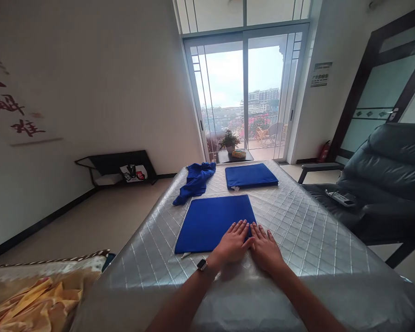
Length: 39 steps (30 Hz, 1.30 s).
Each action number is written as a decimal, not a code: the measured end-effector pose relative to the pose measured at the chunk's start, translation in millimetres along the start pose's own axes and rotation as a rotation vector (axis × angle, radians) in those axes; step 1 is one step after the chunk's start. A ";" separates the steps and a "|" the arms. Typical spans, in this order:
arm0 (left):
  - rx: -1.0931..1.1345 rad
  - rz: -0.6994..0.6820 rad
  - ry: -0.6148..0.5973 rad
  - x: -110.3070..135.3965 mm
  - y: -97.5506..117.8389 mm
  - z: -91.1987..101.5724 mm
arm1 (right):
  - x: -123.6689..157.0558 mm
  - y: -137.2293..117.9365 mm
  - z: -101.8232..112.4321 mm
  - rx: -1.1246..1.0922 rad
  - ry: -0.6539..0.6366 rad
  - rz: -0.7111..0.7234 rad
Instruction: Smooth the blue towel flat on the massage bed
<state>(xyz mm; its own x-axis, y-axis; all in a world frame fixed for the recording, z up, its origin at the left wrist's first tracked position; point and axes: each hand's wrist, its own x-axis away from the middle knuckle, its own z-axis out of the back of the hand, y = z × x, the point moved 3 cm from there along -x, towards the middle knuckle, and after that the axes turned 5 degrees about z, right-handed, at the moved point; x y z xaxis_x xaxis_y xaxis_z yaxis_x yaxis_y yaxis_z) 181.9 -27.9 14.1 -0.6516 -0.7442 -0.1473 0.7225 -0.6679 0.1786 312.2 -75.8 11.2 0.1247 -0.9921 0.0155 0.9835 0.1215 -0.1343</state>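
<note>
A folded blue cloth (pixel 210 221) lies flat on the silver quilted surface (pixel 307 230) in front of me. My left hand (pixel 232 242) rests palm down on the cloth's near right corner, fingers stretched out. My right hand (pixel 265 246) lies flat beside it at the cloth's right edge, fingers spread, touching the left hand. Farther away sits a second, smaller folded blue cloth (pixel 251 175). A crumpled blue cloth (pixel 195 180) lies at the far left of the surface. A watch (pixel 202 265) is on my left wrist.
A black leather armchair (pixel 383 180) with a remote control (pixel 340 198) on its seat stands to the right. A small table with a potted plant (pixel 230 140) stands before the glass balcony doors (pixel 245 97). A low black shelf (pixel 119 167) lines the left wall. Yellow fabric (pixel 31 299) lies at lower left.
</note>
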 end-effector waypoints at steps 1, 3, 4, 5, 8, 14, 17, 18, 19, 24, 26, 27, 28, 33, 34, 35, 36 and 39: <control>0.018 -0.018 -0.007 -3.3 8.2 -3.2 | 0.0 0.0 0.2 0.011 -0.005 0.003; 0.043 -0.015 -0.019 -4.2 14.2 -7.0 | 0.1 0.1 0.9 0.025 -0.015 0.001; 0.047 -0.007 -0.027 -2.0 12.9 -7.8 | 0.2 0.1 1.5 0.025 -0.019 -0.004; 0.046 -0.002 -0.037 1.9 9.7 -7.8 | 0.3 0.1 2.1 0.020 -0.021 -0.011; 0.013 0.041 -0.046 20.9 -9.8 -3.9 | 0.5 -0.4 3.8 -0.014 -0.023 -0.029; -0.091 0.338 -0.095 77.2 -81.5 13.7 | -0.6 -0.1 2.3 -0.072 -0.028 -0.034; -0.155 0.512 -0.117 106.6 -116.2 21.8 | -1.1 0.9 0.0 -0.073 -0.019 -0.033; -0.171 0.554 -0.109 114.7 -123.9 23.2 | -1.2 1.1 -0.7 -0.074 -0.016 -0.032; -0.182 0.588 -0.092 121.6 -129.4 23.7 | -1.2 1.3 -1.4 -0.075 -0.016 -0.031; -0.211 0.647 0.021 135.2 -134.2 15.4 | -1.4 1.3 -2.2 -0.035 -0.021 -0.043; -0.212 0.639 0.047 134.7 -133.9 11.2 | -1.6 0.8 -1.0 -0.030 -0.027 -0.049; -0.209 0.633 0.058 134.4 -134.2 9.8 | -1.6 0.6 -0.2 -0.032 -0.030 -0.051; -0.205 0.629 0.069 134.1 -134.7 8.9 | -1.7 0.3 0.6 -0.034 -0.031 -0.052; -0.181 0.622 0.096 134.2 -136.2 9.1 | -1.4 0.2 2.7 -0.013 -0.031 -0.041; -0.178 0.627 0.097 134.3 -136.0 9.3 | -1.2 0.5 2.4 -0.002 -0.033 -0.038; -0.176 0.630 0.099 134.2 -135.8 9.1 | -0.9 0.8 1.9 0.010 -0.035 -0.035; -0.173 0.633 0.101 134.2 -135.5 8.8 | -0.8 1.1 1.6 0.019 -0.037 -0.033; -0.173 0.623 0.127 133.7 -135.2 7.2 | -3.2 1.3 4.1 0.026 -0.049 -0.015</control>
<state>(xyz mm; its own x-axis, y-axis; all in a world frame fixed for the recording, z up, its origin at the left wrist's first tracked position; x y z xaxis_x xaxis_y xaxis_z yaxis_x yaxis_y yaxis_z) -4.6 -37.0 -22.7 -0.0744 -0.9803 -0.1829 0.9893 -0.0956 0.1098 313.6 -72.4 15.0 0.1160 -0.9911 0.0654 0.9882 0.1085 -0.1083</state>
